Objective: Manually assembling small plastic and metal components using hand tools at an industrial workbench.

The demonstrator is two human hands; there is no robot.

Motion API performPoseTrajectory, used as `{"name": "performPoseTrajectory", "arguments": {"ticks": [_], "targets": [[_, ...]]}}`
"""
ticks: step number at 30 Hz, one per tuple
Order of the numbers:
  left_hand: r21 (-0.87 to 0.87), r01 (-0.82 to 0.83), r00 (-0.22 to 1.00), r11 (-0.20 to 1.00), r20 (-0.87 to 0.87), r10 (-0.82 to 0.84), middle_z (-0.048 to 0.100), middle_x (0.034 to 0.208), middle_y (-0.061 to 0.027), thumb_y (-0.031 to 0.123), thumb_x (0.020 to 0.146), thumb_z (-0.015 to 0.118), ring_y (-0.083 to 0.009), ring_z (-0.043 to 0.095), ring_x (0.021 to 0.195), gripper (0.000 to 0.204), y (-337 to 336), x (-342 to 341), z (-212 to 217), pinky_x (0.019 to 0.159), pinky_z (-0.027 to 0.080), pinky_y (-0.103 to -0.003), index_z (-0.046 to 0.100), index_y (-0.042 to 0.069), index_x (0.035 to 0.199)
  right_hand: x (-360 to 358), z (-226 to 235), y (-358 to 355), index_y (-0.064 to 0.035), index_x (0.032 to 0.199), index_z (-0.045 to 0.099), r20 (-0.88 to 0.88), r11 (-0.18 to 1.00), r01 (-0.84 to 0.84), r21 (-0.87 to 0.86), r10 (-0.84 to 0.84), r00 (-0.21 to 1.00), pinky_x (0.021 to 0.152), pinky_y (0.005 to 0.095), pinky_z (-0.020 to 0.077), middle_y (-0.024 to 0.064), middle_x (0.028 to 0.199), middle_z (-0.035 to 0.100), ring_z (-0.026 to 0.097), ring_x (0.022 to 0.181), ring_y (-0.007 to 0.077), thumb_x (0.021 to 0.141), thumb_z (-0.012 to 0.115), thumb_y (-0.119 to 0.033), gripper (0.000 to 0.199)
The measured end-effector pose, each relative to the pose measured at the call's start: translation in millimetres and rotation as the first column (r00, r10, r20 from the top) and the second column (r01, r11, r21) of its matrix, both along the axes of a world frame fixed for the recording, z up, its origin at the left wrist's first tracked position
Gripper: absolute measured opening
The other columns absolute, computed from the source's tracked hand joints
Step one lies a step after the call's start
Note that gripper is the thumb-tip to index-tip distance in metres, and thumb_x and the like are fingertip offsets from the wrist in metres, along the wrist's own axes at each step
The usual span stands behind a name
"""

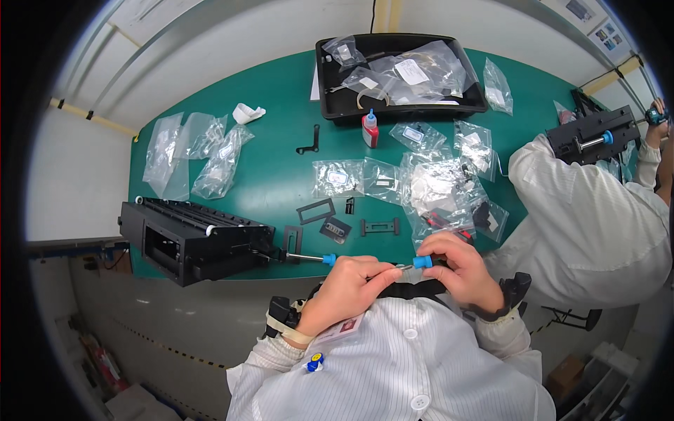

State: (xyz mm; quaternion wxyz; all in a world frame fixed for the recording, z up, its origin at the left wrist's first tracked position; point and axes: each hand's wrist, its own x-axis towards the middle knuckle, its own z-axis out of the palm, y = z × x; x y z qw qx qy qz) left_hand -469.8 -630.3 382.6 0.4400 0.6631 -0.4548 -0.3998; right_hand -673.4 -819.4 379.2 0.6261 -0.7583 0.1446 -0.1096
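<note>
In front of my body, over the near edge of the table, my two hands meet fingertip to fingertip. My right hand pinches a short blue cylindrical cap between thumb and fingers. Closed on a thin silvery metal piece is my left hand; its tip points at the cap, and whether they touch I cannot tell. Just left of that hand, a metal rod with a blue end sticks out of a long black housing resting on the green table.
Flat black frames and a slotted black plate lie ahead. Clear bags of parts spread rightward near a red bottle. A black tray stands at the back. A person in a white coat works at right.
</note>
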Motion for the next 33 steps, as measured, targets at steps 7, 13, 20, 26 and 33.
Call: {"name": "performPoseTrajectory", "arguments": {"ticks": [7,13,20,26,33], "targets": [[0.016,0.001,1.000,1.000,-0.029,-0.001,0.071,0.075,-0.0116,0.019,0.102,0.078,-0.0216,0.066,0.065,0.019,-3,-1,3,0.060,0.050,-0.035,0.084,0.003,0.108,-1,-4,1,0.0033,0.129,0.070,-0.002,1.000,-0.006,0.011,0.006,1.000,0.096,0.0331,0.0549,0.0147,0.127,0.067,0.067,0.113,0.0226,0.088,0.077,0.009,0.042],[0.005,0.010,1.000,1.000,0.004,-0.010,0.071,0.075,-0.0118,0.018,0.101,0.078,-0.0221,0.066,0.065,0.018,-3,-1,1,0.061,0.050,-0.036,0.084,0.003,0.108,-1,-5,2,0.0008,0.129,0.072,0.017,1.000,0.014,0.017,-0.015,1.000,0.086,0.0322,0.0589,0.0121,0.122,0.068,0.071,0.098,0.0204,0.092,0.078,0.003,0.037],[-0.028,0.011,1.000,1.000,0.021,-0.011,0.069,0.074,-0.0119,0.017,0.100,0.079,-0.0236,0.065,0.064,0.017,-5,0,2,0.060,0.048,-0.037,0.084,0.003,0.107,-3,-9,4,0.0018,0.129,0.072,-0.005,0.995,0.041,0.086,-0.041,0.999,0.082,0.0288,0.0591,0.0116,0.117,0.071,0.072,0.093,0.0166,0.094,0.080,0.001,0.035],[-0.032,0.027,0.999,0.999,0.017,-0.027,0.068,0.073,-0.0121,0.017,0.099,0.080,-0.0236,0.064,0.064,0.017,-5,1,4,0.059,0.047,-0.037,0.084,0.002,0.107,-10,-10,-1,0.0063,0.132,0.068,-0.082,0.986,0.035,0.162,-0.022,0.996,0.083,0.0270,0.0609,0.0103,0.111,0.075,0.074,0.094,0.0134,0.098,0.076,0.004,0.035],[-0.028,0.025,1.000,0.999,0.019,-0.025,0.068,0.073,-0.0120,0.017,0.098,0.081,-0.0235,0.064,0.063,0.017,-6,1,1,0.059,0.047,-0.037,0.084,0.003,0.107,-5,-13,6,0.0054,0.128,0.072,-0.012,0.977,0.079,0.199,-0.078,0.997,0.068,0.0243,0.0558,0.0043,0.094,0.074,0.067,0.077,0.0074,0.095,0.082,0.001,0.035]]}}
